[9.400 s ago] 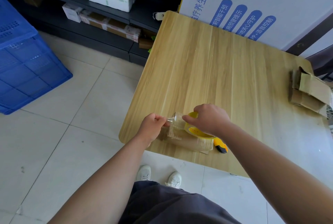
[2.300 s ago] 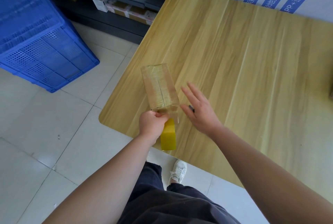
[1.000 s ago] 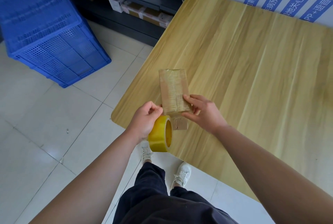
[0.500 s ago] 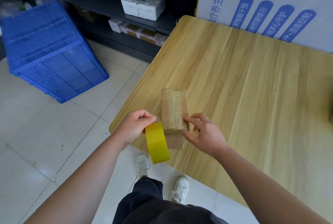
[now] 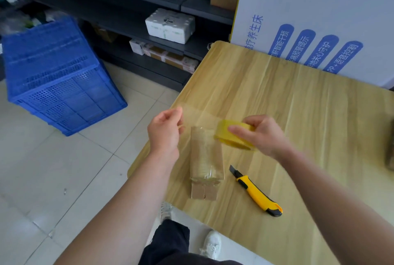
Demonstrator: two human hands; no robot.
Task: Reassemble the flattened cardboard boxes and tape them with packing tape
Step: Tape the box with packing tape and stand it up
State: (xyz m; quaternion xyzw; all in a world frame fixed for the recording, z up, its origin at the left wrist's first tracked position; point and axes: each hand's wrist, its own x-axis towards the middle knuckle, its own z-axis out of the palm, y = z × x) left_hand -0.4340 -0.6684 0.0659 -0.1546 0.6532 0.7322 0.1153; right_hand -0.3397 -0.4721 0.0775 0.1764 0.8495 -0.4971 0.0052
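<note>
Surface (image 5: 277,104): pale wood. Blue crate (image 5: 59,85) sits on the floor to its left. Box (image 5: 205,158) lies flat near the surface's near-left corner, long axis running away from the person, loose flaps toward the near edge.

Right hand (image 5: 260,134) curls round the yellow roll (image 5: 232,134) above the box's far end. Left hand (image 5: 165,130) pinches the end of a clear strip (image 5: 200,113) stretched from the roll.

Half a second ago the left held the roll and the right steadied the box.

Knife (image 5: 255,192) lies right of the box, blade pointing away.

A storeroom: dark shelving (image 5: 132,8) stacked with boxed goods (image 5: 170,25), and a blue plastic crate (image 5: 57,81) on tiled floor (image 5: 53,179).
</note>
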